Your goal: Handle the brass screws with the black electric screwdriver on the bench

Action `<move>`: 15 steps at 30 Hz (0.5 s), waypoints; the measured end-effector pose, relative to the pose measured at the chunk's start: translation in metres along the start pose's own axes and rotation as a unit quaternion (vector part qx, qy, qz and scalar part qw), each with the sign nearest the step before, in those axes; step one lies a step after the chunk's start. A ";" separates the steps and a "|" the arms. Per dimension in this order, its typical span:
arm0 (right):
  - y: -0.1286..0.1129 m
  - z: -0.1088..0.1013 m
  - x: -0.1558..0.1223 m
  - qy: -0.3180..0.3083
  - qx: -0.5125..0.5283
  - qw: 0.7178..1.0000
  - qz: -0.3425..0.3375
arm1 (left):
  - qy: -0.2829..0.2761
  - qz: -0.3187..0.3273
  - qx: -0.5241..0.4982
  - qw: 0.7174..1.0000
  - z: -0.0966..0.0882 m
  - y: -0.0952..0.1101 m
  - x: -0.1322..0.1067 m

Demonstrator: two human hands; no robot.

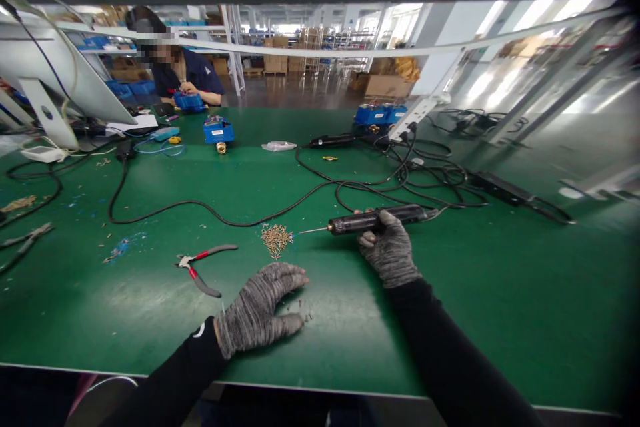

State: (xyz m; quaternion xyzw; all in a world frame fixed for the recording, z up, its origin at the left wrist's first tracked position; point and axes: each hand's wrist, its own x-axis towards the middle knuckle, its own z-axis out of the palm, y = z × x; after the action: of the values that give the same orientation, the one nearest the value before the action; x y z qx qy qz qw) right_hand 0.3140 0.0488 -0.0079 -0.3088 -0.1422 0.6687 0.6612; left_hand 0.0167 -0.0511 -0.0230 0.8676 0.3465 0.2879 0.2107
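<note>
Clock directions taken from the screw pile (276, 241), which sits mid-counter (350, 347). Right hand (393, 255), grey gloved, at 3 o'clock: grip clenched around a black electric screwdriver (375, 221), thumb over the top of the body. Driver lies roughly level, shaft pointing to 9 o'clock, tip just beside the pile's right edge; contact with the screws can't be told. Left hand (260, 307), also gloved, at 6 o'clock: grip released, thumb and fingers spread apart, fingertips toward 3 o'clock. A few loose screws (307, 316) lie just beyond the left thumb tip, at 5 o'clock from the pile.

Red-and-black-handled cutters (204, 265) between 8 and 9 o'clock, handles spread, near the left hand. Blue scraps (119, 249) farther out at 9. Blue unit with brass fitting (219, 131) at 11, clear plastic bag (279, 146) at 12, second black tool (331, 141) at 1. More blue units (381, 114) between 1 and 2, beside a white power strip (414, 116); black cables (345, 183) loop below those. Beyond the counter at 11, a co-worker (200, 77) in dark clothing holds another blue unit (189, 102).
</note>
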 end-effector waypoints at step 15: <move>-0.030 -0.004 -0.009 -0.006 0.018 0.996 -0.087 | -0.099 0.001 0.114 0.988 0.096 0.035 0.067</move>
State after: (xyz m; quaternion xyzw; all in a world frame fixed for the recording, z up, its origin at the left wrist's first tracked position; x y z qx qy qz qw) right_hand 0.3398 0.0413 0.0092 -0.2795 -0.1605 0.6126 0.7217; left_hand 0.1359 -0.0423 -0.0511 0.9106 0.3537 0.1593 0.1429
